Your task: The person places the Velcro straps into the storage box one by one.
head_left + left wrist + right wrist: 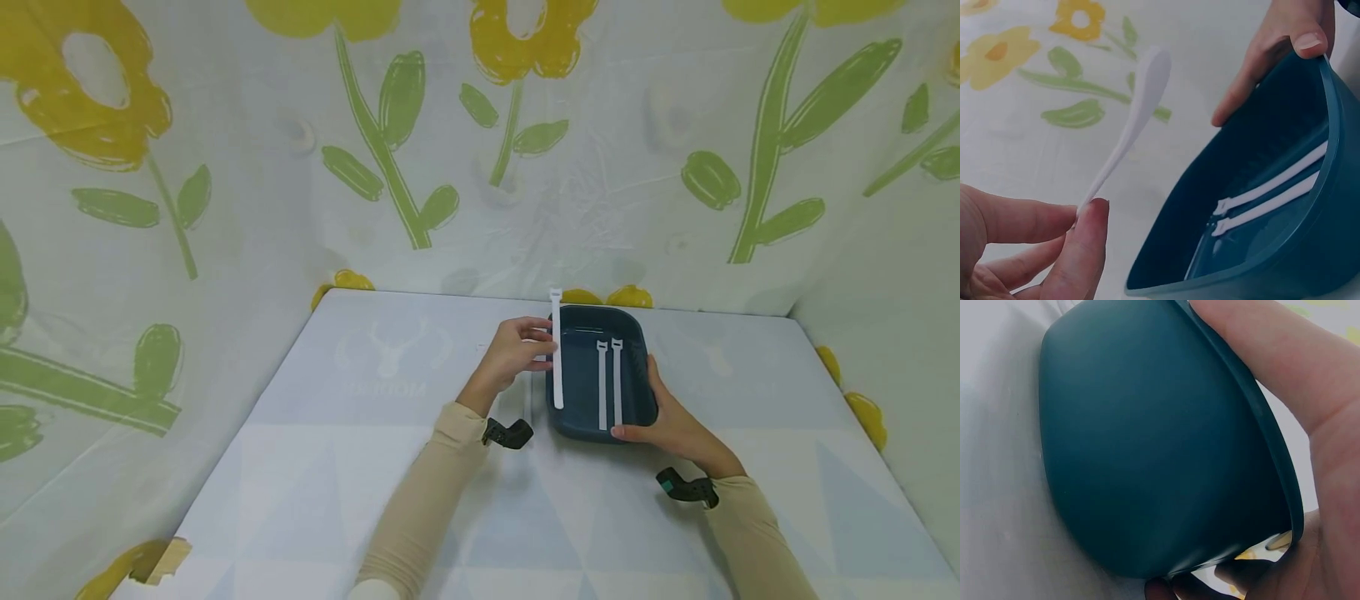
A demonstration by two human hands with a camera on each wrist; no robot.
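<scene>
My left hand (pixel 512 354) pinches a white cable tie (pixel 557 358) between thumb and fingertips, over the left rim of a dark teal tray (pixel 581 427). In the left wrist view the pinched cable tie (pixel 1141 94) bends up and away from the fingertips. Two more white cable ties (pixel 602 387) lie side by side inside the tray, slotted heads at its far end. My right hand (pixel 678 425) grips the tray's near right corner, thumb over the rim and fingers along the outer side. The right wrist view is mostly filled by the tray's outer wall (pixel 1147 437).
The tray is toward the back of a white table (pixel 315 492) with pale blue triangles. Behind it hangs a flower-print curtain (pixel 615 167), which also flanks the table. A pale strip (pixel 527 398) shows on the tabletop near the left wrist.
</scene>
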